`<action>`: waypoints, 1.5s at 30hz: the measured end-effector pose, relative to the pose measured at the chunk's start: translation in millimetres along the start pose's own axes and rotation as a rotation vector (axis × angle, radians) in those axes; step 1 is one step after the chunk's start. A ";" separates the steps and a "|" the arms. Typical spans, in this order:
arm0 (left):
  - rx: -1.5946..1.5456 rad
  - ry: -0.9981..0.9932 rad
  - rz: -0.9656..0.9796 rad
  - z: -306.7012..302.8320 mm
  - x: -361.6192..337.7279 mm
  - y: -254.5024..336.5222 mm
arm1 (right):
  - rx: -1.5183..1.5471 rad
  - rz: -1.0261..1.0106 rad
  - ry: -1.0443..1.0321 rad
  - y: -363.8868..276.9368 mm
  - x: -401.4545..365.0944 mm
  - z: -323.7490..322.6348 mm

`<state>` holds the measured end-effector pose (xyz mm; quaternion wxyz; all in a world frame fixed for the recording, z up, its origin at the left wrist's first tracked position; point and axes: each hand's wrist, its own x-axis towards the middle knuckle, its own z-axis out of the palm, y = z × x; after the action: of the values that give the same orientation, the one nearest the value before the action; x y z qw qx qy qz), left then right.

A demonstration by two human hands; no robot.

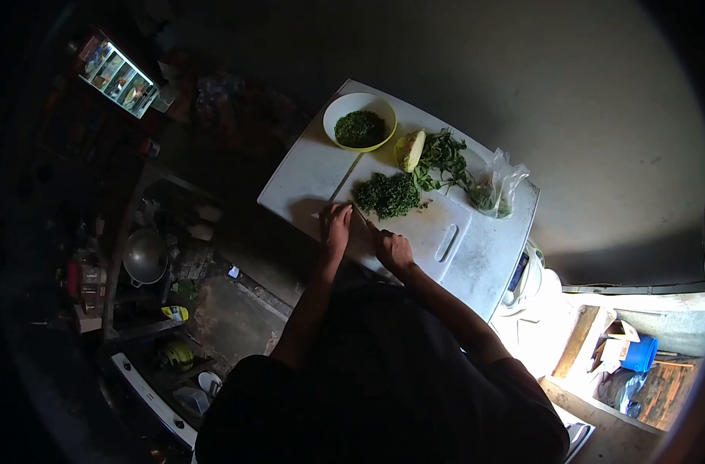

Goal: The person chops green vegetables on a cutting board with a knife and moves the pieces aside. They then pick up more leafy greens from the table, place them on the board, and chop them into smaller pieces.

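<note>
Nearest the camera is one dark, smooth-looking shirt (383, 371); beyond it are two bare hands; the right hand (393, 249) is closed around one thin knife (360, 212); the left hand (337, 223) has bent fingers near the blade, its grasp unclear; just beyond both lies one loose, finely cut heap of greens (387, 195) on one white, slotted board (430, 220); farther out, left to right, are one round bowl (377, 104) of chopped greens, one pale, cut vegetable (410, 151), one leafy bunch (445, 153) and one crinkled, clear plastic bag (506, 182); one pale table (294, 178) bears these.
</note>
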<state>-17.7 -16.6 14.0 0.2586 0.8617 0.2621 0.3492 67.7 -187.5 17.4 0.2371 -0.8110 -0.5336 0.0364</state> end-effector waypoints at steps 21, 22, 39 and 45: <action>0.104 0.047 0.028 14.1 -2.9 -14.9 | 0.033 0.118 -0.030 -9.3 5.3 -12.5; 0.112 0.058 0.022 13.4 -3.3 -13.2 | 0.074 0.119 -0.029 -15.5 5.1 -22.7; 0.139 0.024 0.007 4.7 2.2 -5.3 | 0.138 0.078 -0.043 -15.5 -1.0 -12.2; 0.156 0.038 -0.021 8.3 -1.5 -6.3 | 0.196 0.077 -0.064 -14.2 7.0 -15.2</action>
<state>-14.2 -15.1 4.2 0.1895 0.8696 0.3024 0.3413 63.4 -182.0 38.3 0.2968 -0.8021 -0.5033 0.1233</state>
